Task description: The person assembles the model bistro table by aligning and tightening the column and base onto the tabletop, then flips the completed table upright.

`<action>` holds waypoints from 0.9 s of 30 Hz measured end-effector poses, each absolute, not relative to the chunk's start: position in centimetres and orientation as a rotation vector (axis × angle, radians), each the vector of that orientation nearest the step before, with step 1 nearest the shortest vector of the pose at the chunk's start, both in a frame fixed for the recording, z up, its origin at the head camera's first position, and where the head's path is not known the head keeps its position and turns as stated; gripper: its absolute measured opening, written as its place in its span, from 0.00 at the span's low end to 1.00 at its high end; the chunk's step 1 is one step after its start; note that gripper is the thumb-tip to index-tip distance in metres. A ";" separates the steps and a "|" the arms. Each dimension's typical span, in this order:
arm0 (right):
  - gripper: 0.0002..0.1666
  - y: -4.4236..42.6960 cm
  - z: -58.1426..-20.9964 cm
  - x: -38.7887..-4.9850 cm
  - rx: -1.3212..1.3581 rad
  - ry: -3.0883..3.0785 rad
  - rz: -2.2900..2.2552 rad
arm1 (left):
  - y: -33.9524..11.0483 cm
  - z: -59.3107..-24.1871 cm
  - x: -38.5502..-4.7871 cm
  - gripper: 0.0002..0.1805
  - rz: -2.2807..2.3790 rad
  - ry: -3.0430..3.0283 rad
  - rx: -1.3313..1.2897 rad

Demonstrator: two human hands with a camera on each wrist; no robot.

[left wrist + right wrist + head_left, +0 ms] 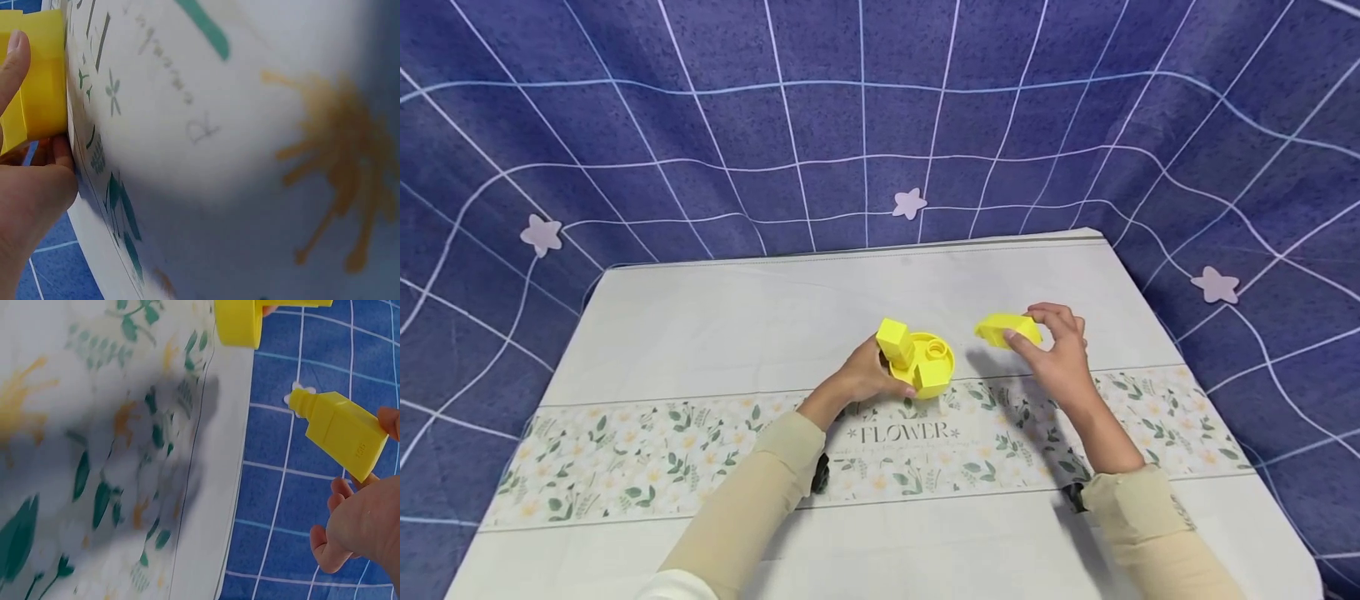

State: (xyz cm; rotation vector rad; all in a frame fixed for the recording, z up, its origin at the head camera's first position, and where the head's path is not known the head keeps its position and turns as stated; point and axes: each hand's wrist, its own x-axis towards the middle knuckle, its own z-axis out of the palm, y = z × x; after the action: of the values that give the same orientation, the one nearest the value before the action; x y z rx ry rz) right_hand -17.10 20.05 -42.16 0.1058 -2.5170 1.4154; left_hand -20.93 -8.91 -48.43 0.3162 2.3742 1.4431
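Observation:
My left hand [867, 373] grips the left side of a round yellow holder [949, 367] near the middle of the table, thumb in front. A tall yellow block [892, 340] stands at the holder's left, and another yellow block [933, 379] sits at its front. A round ring-shaped socket [936, 348] shows at the back. To the right, my right hand [1062, 354] pinches a small yellow bottle-shaped piece [345, 432] between thumb and fingers, above the table. Its narrow neck [302, 400] points toward the holder, apart from it.
A white table cover [715, 333] with a printed flower band [685, 454] lies under both hands. Behind the table and along its sides hangs a blue curtain [820, 125] with white grid lines and pale stars [910, 203].

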 end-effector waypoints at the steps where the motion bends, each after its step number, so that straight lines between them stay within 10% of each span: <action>1: 0.21 19.8 -42.2 -17.2 0.113 -2.521 1.415 | -8.9 -48.4 -21.0 0.51 1.436 2.371 0.315; 27: 0.22 16.1 -42.1 -19.2 0.298 -2.653 1.415 | -8.9 -48.1 -21.4 0.52 1.394 2.340 0.319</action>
State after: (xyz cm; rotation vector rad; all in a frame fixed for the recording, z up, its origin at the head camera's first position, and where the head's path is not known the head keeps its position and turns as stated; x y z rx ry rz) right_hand -19.20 16.13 -42.06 0.2985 -2.6528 1.4149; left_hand -21.41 -8.89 -48.11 0.3190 2.3403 1.3936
